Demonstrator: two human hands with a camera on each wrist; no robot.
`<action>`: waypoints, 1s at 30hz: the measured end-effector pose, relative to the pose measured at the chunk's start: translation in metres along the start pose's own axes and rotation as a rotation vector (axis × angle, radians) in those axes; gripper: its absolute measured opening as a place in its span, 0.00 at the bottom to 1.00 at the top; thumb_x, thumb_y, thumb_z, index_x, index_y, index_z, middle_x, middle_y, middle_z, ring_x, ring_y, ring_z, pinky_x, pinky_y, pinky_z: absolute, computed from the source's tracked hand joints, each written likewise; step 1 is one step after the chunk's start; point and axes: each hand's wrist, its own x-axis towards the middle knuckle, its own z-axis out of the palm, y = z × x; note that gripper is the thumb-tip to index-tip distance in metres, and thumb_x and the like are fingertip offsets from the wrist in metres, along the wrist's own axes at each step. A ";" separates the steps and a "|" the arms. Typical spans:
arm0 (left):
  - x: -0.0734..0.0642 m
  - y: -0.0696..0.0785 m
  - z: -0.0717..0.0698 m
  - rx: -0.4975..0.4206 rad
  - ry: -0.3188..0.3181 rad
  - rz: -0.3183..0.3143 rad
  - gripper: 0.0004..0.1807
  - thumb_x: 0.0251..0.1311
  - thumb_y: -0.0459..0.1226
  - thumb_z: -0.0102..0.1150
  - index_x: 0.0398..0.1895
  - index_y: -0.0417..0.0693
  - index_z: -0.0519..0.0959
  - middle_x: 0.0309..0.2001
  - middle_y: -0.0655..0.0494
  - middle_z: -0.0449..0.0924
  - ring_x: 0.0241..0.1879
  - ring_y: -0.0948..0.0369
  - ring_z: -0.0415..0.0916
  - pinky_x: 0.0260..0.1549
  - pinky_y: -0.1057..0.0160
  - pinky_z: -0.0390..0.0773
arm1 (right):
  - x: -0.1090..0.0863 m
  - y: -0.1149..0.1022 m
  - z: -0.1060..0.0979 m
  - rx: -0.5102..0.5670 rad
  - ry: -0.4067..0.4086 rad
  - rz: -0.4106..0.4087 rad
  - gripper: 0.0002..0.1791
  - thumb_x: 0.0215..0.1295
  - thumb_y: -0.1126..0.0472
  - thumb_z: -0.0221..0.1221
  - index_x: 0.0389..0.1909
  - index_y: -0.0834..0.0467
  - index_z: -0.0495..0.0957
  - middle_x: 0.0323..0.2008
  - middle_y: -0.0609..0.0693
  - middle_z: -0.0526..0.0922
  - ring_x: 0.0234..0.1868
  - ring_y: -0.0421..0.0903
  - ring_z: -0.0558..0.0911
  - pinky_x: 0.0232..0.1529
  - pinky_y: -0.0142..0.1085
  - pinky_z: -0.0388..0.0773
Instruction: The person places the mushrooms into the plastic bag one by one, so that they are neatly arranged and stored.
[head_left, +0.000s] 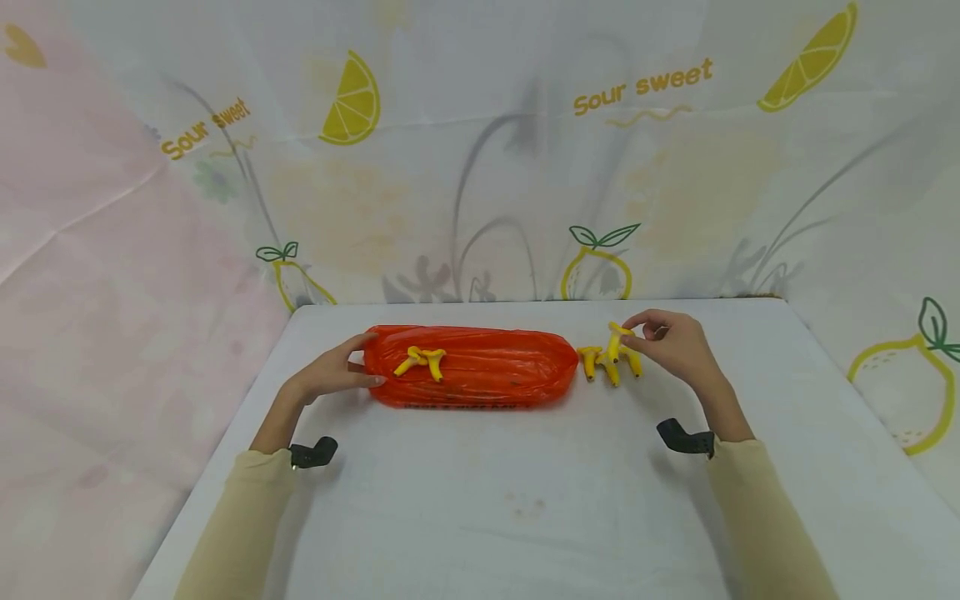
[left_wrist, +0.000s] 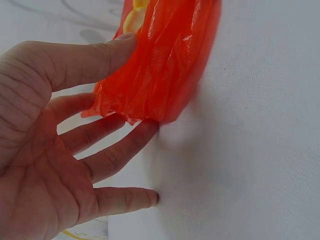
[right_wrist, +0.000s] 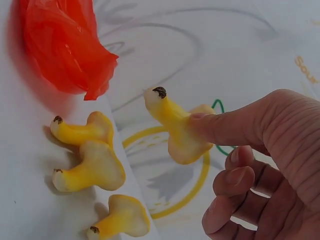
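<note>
A long red plastic bag point(head_left: 480, 358) lies across the back of the white table. Two yellow chanterelle mushrooms point(head_left: 433, 363) rest on its left part. My left hand point(head_left: 330, 372) touches the bag's left end, fingers spread and fairly straight, thumb tip against the plastic in the left wrist view. Between thumb and fingers my right hand point(head_left: 675, 346) pinches another chanterelle mushroom point(right_wrist: 181, 131), raised with its dark-tipped stem free. Just below it, beside the bag's right end, three more mushrooms point(right_wrist: 102, 167) lie on the table.
The white table point(head_left: 480, 500) extends towards me in front of the bag. Behind its far edge hangs a pale cloth point(head_left: 480, 167) printed with lemons and lettering. Each wrist carries a black camera mount point(head_left: 686, 437).
</note>
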 end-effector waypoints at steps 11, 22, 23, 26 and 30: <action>0.002 -0.002 0.001 -0.001 -0.005 -0.001 0.51 0.58 0.49 0.67 0.78 0.47 0.49 0.73 0.36 0.53 0.63 0.39 0.67 0.57 0.36 0.70 | 0.009 -0.016 0.015 0.048 -0.036 0.034 0.12 0.60 0.56 0.69 0.39 0.59 0.83 0.25 0.52 0.69 0.29 0.50 0.69 0.24 0.35 0.62; 0.000 0.000 0.000 0.013 0.002 -0.001 0.51 0.58 0.50 0.67 0.78 0.47 0.49 0.72 0.35 0.53 0.62 0.38 0.68 0.57 0.36 0.69 | 0.015 -0.031 0.031 0.130 -0.067 0.040 0.12 0.60 0.57 0.69 0.41 0.60 0.84 0.26 0.53 0.70 0.30 0.51 0.70 0.23 0.33 0.63; 0.000 0.000 0.000 0.012 0.003 -0.002 0.51 0.58 0.50 0.67 0.78 0.46 0.49 0.72 0.35 0.54 0.62 0.38 0.68 0.57 0.36 0.69 | 0.016 -0.033 0.033 0.135 -0.067 0.034 0.12 0.60 0.57 0.69 0.41 0.59 0.84 0.26 0.53 0.70 0.30 0.51 0.70 0.23 0.33 0.64; 0.000 0.000 0.000 0.008 0.004 -0.006 0.50 0.58 0.49 0.67 0.78 0.47 0.49 0.72 0.35 0.54 0.62 0.39 0.68 0.57 0.36 0.69 | 0.018 -0.037 0.039 0.151 -0.070 0.022 0.11 0.60 0.58 0.69 0.40 0.59 0.84 0.26 0.53 0.70 0.31 0.51 0.70 0.24 0.33 0.65; 0.000 0.000 0.000 0.009 0.003 -0.010 0.51 0.58 0.49 0.67 0.78 0.48 0.49 0.73 0.35 0.54 0.63 0.39 0.67 0.57 0.36 0.69 | 0.020 -0.043 0.046 0.169 -0.082 0.016 0.11 0.60 0.58 0.69 0.41 0.58 0.84 0.26 0.54 0.70 0.31 0.51 0.70 0.24 0.32 0.65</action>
